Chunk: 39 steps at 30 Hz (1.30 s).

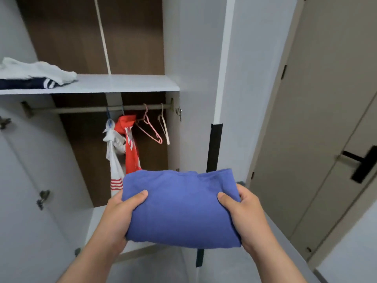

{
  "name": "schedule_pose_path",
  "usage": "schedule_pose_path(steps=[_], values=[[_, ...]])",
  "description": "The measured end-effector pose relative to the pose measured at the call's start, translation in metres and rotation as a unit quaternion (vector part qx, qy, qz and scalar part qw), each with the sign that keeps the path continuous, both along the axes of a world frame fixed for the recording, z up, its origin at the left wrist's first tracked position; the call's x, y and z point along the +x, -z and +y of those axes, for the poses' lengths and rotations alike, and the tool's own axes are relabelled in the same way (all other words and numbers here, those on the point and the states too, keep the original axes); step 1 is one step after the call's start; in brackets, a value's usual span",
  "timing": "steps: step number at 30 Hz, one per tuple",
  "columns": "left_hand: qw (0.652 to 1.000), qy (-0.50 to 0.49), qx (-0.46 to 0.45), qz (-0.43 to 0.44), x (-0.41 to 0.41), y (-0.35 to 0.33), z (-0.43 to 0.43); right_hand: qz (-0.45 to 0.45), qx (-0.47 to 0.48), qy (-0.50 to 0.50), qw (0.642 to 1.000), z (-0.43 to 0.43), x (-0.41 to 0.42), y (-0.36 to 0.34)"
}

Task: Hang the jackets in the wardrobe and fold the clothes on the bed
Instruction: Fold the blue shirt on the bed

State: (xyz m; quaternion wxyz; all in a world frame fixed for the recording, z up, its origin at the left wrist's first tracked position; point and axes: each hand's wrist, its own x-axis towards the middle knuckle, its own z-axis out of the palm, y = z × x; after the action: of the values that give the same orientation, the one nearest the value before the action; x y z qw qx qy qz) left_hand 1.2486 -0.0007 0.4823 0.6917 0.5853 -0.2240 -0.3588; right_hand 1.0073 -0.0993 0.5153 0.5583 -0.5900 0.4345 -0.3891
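Observation:
A folded blue garment [181, 207] is held up in front of the open wardrobe. My left hand [120, 219] grips its left edge with the thumb on top. My right hand [244, 213] grips its right edge the same way. Behind it, a white jacket [114, 154] and a red jacket [130, 146] hang on the rail [81, 109]. Two bare hangers hang to their right, one pink [151, 129] and one cream [164, 127]. Folded white and navy clothes [34, 75] lie on the left of the white shelf [122, 83].
The wardrobe's left door [26, 180] stands open at the left, its right door [195, 78] open beside the rail. A black strip [214, 148] covers that door's edge. A beige room door with a black handle [363, 164] is at the right.

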Motion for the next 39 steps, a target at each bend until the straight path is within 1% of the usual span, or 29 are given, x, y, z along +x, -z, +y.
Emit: schedule_pose_path(steps=[2,4,5,7,10,15,18,21,25,30,39], values=[[1.0,-0.017,-0.003,0.0,0.013,-0.006,0.001,-0.006,-0.014,-0.021,1.0,-0.013,0.02,-0.01],[0.998,-0.056,-0.007,0.001,0.039,-0.008,0.008,-0.005,-0.03,-0.06,0.998,-0.025,0.058,-0.014],[0.998,-0.067,-0.007,0.001,0.046,-0.01,0.009,-0.006,-0.039,-0.061,0.997,-0.028,0.069,-0.015],[0.994,-0.105,-0.015,0.001,0.077,-0.014,0.015,-0.005,-0.047,-0.093,0.995,-0.035,0.11,-0.018],[0.99,-0.136,-0.028,-0.011,0.13,-0.021,0.022,-0.014,-0.061,-0.127,0.99,-0.041,0.175,-0.024],[0.985,-0.163,-0.039,-0.032,0.222,-0.04,0.028,-0.007,-0.087,-0.155,0.984,-0.042,0.275,-0.038],[0.989,-0.133,-0.043,-0.046,0.269,-0.052,0.03,-0.003,-0.109,-0.161,0.981,-0.044,0.324,-0.05],[0.99,-0.122,-0.043,-0.061,0.307,-0.067,0.029,-0.003,-0.13,-0.165,0.978,-0.048,0.363,-0.063],[0.987,-0.131,-0.052,-0.08,0.352,-0.092,0.026,-0.009,-0.157,-0.178,0.971,-0.055,0.407,-0.083],[0.974,-0.177,-0.082,-0.118,0.389,-0.128,0.02,-0.052,-0.179,-0.181,0.966,-0.07,0.463,-0.11],[0.937,-0.266,-0.086,-0.21,0.443,-0.175,-0.001,-0.101,-0.216,-0.22,0.946,-0.116,0.54,-0.142]])
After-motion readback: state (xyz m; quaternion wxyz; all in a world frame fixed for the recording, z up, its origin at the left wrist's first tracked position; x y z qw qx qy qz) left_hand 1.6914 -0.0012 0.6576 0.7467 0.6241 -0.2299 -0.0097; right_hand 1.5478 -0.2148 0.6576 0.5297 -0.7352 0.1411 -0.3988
